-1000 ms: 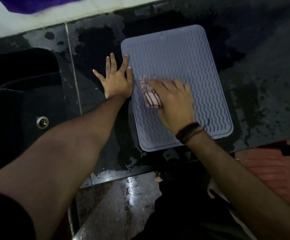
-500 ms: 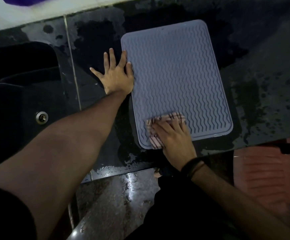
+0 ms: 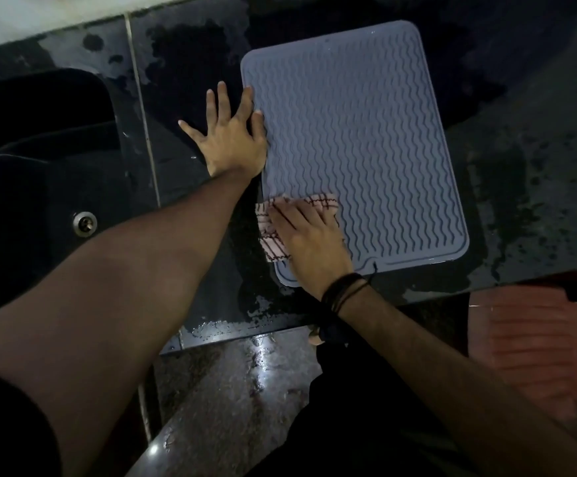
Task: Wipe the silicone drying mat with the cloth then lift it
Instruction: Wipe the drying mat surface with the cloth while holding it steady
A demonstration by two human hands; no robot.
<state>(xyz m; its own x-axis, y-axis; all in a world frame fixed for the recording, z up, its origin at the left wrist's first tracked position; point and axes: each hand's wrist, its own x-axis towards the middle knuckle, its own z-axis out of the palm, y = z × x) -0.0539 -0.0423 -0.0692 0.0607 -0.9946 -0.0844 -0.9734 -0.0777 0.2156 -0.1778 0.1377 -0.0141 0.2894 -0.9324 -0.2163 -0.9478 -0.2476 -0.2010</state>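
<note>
Nearest the viewer, the right hand (image 3: 309, 235) lies flat on the checked cloth (image 3: 273, 232), its fingers (image 3: 290, 215) straight and pressing the cloth down rather than curling round it. The cloth sits on the near-left corner of the silicone drying mat (image 3: 359, 142), with part of it spilling over the mat's left edge onto the wet tabletop (image 3: 535, 187). From those fingers, the unwiped run of mat stretches away far and to the right; the mat's long axis runs near to far, tilted a little to the left at the far end, so the wiping stroke probably has to travel along that line. A dark band (image 3: 344, 287) circles the right wrist. Farther out, the left hand (image 3: 232, 139) is spread open, fingers straight, with its thumb side touching the mat's left edge about halfway along; it appears to steady the mat, though in this dim light I cannot tell how hard it presses. This hand is nearer the left edge for the later lift. To the far left lies a dark sink (image 3: 49, 166) with its drain (image 3: 84, 223), well apart from the mat. A reddish ribbed object (image 3: 528, 339) lies near right, below the tabletop edge. Nothing stands on the mat to block the cloth.
</note>
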